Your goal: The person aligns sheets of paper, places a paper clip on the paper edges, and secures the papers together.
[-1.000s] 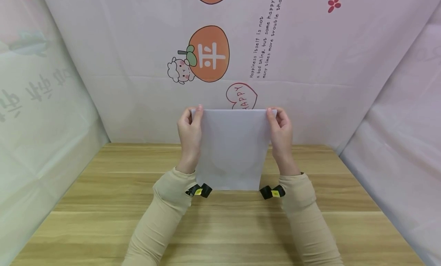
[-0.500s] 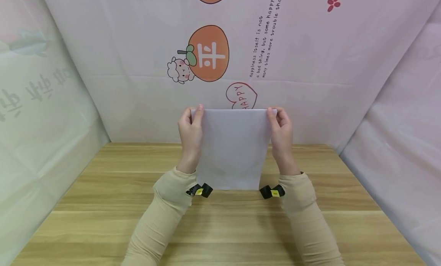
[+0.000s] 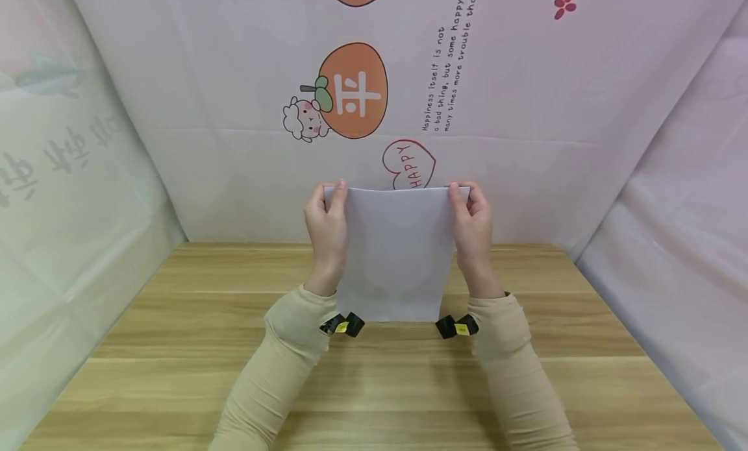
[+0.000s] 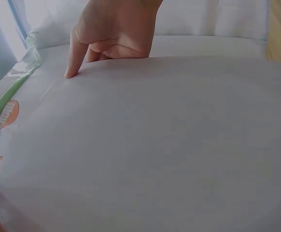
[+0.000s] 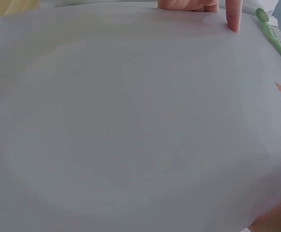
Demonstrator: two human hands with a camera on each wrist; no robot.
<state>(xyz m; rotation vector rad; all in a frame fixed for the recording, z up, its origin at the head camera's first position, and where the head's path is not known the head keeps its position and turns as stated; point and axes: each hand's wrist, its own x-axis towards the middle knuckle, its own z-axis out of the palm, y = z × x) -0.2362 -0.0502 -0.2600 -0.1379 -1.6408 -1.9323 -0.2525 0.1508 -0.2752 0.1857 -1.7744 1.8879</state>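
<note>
1. Pinching the top corners of the white sheet (image 3: 397,256), the left hand (image 3: 327,237) and right hand (image 3: 473,235) hold it up before the printed cloth (image 3: 502,100); whether its lower edge touches the table (image 3: 386,392), I cannot tell.
2. Its top edge dips mid-span; squeezing inward could cause a crease.
3. Uneven pulling could tear a corner or slip it free.
4. Lowered wrists could snag its bottom corners.

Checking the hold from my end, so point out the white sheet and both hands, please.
White sheet (image 3: 396,256): head view, middle of the face toward the camera.
Left hand (image 3: 327,233): head view, middle of the hand, below the thumb.
Right hand (image 3: 474,235): head view, middle of the hand, below the thumb.
</note>
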